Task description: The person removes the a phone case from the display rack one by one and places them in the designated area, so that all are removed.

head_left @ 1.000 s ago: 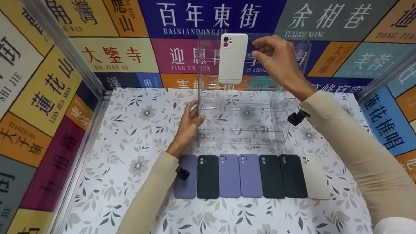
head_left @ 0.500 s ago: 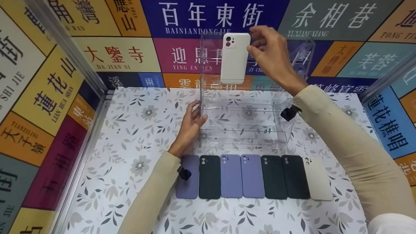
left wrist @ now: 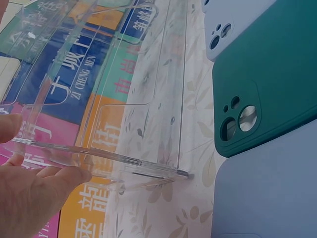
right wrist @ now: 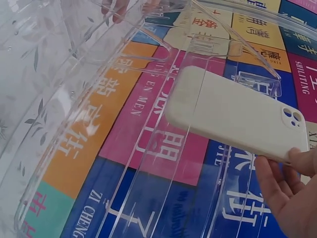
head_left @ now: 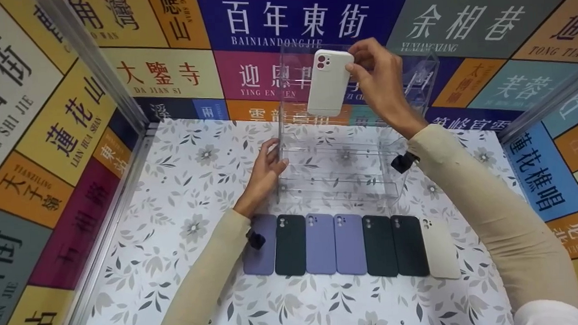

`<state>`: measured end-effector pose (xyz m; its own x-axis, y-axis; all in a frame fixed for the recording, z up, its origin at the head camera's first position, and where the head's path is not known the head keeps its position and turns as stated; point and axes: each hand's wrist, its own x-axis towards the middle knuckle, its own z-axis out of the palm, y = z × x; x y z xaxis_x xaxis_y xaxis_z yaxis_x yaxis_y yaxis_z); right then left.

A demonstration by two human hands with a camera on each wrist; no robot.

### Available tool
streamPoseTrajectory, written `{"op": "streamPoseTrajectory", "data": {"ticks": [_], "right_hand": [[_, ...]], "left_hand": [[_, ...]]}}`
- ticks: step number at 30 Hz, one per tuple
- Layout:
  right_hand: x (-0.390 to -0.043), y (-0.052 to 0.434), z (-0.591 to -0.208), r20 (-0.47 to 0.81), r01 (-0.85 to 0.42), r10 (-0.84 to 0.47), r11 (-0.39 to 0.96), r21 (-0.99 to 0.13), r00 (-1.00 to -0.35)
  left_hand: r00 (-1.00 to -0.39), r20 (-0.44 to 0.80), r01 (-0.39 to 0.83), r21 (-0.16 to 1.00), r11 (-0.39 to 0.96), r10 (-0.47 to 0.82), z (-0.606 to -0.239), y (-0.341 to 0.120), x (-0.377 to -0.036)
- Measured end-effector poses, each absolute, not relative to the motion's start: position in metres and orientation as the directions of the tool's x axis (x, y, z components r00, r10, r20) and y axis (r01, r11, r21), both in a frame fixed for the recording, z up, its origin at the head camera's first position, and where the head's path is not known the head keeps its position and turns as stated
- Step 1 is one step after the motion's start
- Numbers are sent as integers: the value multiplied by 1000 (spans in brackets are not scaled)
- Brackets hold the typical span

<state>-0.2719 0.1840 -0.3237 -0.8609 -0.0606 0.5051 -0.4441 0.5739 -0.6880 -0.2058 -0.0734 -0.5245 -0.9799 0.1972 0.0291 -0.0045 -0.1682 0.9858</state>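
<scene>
A cream-white phone case point(head_left: 328, 82) is held upright, camera cutout at the top, its upper right corner pinched by the right hand point(head_left: 380, 80). It stands at the top tier of a clear acrylic display rack point(head_left: 340, 172), apparently against the rack's back panel (the transparent plastic makes contact hard to judge). The rack stands on the floral worktop near its far edge, tiers stepping down toward the near side. The left hand point(head_left: 264, 175) grips the rack's left side wall.

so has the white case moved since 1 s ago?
Yes. The white case has tilted, its top swinging right and slightly up against the clear rack, pinched by the right hand.
</scene>
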Motion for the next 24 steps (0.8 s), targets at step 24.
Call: {"op": "streamPoseTrajectory", "data": {"ticks": [24], "right_hand": [[-202, 245, -341, 563, -466, -11, 575, -673, -827]], "left_hand": [[-979, 18, -12, 989, -145, 203, -522, -75, -206]]}}
